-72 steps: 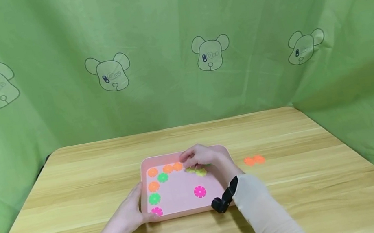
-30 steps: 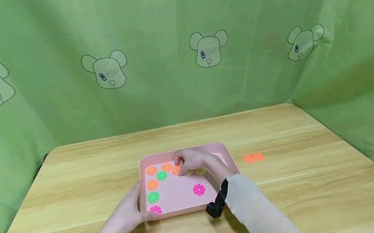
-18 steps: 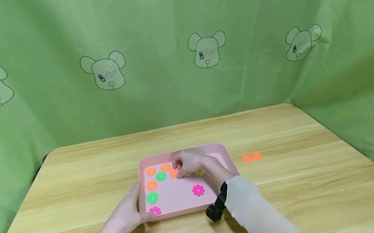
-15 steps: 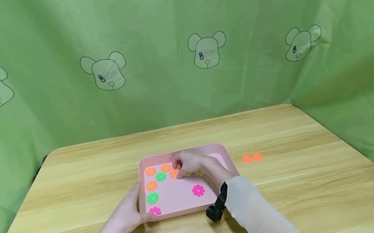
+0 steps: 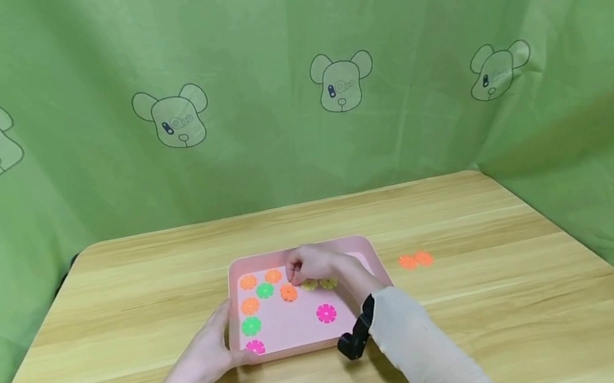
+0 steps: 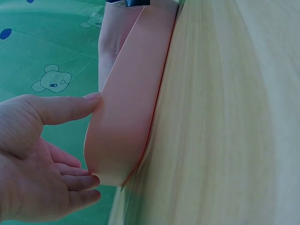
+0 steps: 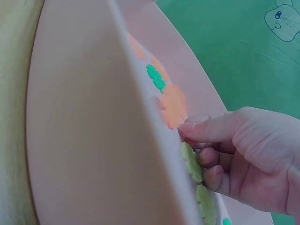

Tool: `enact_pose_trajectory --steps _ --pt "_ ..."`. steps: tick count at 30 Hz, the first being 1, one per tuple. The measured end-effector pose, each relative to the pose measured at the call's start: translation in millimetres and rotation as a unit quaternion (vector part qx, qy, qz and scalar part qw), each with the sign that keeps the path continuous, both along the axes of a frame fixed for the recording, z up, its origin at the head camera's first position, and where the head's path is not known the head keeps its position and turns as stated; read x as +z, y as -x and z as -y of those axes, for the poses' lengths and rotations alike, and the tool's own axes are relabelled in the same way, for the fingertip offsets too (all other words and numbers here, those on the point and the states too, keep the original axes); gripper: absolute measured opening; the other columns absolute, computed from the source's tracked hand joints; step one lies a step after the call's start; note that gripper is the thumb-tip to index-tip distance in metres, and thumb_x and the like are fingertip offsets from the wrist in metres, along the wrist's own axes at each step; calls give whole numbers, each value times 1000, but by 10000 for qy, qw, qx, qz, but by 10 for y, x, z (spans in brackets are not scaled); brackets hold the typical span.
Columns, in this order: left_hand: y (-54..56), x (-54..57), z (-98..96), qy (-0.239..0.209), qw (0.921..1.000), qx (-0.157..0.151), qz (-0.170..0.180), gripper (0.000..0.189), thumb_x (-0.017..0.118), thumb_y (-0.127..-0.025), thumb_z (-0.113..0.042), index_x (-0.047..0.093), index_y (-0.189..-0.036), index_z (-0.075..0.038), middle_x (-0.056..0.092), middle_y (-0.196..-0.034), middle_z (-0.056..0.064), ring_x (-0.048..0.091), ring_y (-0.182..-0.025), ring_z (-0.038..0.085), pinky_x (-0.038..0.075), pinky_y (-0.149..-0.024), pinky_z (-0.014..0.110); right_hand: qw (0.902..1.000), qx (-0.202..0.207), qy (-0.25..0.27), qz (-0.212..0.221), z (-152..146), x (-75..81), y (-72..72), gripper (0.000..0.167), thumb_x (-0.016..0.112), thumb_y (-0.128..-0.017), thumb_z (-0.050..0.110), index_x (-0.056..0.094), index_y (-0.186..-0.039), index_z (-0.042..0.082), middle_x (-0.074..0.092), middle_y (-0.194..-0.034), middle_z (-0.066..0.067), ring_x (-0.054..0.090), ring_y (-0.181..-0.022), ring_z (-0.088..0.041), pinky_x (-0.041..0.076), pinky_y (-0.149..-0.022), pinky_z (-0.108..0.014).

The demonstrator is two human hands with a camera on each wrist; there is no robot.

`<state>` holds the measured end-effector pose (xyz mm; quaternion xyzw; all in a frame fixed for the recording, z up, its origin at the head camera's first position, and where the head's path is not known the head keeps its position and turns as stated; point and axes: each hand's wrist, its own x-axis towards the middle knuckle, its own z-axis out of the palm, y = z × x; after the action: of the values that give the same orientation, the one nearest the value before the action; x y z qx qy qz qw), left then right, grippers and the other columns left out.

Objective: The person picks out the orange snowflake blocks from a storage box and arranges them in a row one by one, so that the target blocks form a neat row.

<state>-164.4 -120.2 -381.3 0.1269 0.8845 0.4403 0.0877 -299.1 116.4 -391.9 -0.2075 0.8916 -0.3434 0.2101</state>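
A pink tray (image 5: 285,352) on the table holds notched plastic snowflake discs. My right hand (image 5: 319,262) is inside it, thumb and finger pinching the edge of an orange disc (image 7: 173,107), which stands tilted up from the tray floor. Beneath its other fingers are two yellow discs (image 7: 205,204). My left hand (image 5: 206,354) rests at the near left corner, thumb on the rim and fairly straight fingers against the outer wall. More orange discs (image 5: 250,306), green discs (image 5: 252,326) and a pink disc (image 5: 255,347) line the left side. Another pink disc (image 5: 326,313) lies right of centre.
Two orange discs (image 5: 415,260) lie together on the wooden table (image 5: 513,292) right of the tray. Green curtains (image 5: 271,157) with bear-head drawings hang behind and at both sides. A black wrist camera (image 5: 358,332) sits over the tray's near edge.
My right hand has drawn an orange disc from the back row toward the tray's middle; it now sits lower and more tilted. My left hand has stayed at the corner.
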Motion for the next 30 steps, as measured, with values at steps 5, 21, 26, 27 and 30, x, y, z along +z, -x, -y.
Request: enact_pose_trajectory --steps 5,21,26,27,30 --pt "-4 6 -2 -15 10000 -17 31 104 83 -64 -20 21 -145 2 24 -148 23 23 -133 42 18 -105 61 9998 29 125 162 -14 7 3 4 65 -84 5 62 -84 8 56 -77 -2 47 -66 -13 39 -59 -22" --pt "-15 19 4 160 9999 -27 -43 105 83 -66 -26 21 -144 5 24 -148 24 23 -134 41 19 -106 59 9941 925 -541 136 65 86 -67 20 76 -76 12 62 -90 11 44 -74 1 40 -63 -12 33 -52 -21" --pt "-15 18 -1 111 9999 -12 15 105 83 -65 -23 21 -145 4 23 -148 24 22 -134 42 18 -106 59 9960 728 -520 66 74 65 -66 20 77 -74 8 61 -85 10 47 -76 1 43 -71 -12 35 -61 -21" --pt "-15 18 -2 105 9999 -6 24 104 83 -65 -22 21 -145 4 23 -148 24 22 -134 42 18 -106 60 9964 690 -490 47 75 62 -65 20 77 -74 7 61 -84 9 48 -76 1 43 -72 -12 36 -63 -21" --pt "-12 18 -4 76 9999 20 74 104 83 -64 -20 21 -145 4 23 -148 23 22 -134 42 18 -105 60 9975 578 -399 7 73 59 -64 19 76 -74 5 61 -84 9 50 -77 1 45 -73 -13 38 -63 -21"
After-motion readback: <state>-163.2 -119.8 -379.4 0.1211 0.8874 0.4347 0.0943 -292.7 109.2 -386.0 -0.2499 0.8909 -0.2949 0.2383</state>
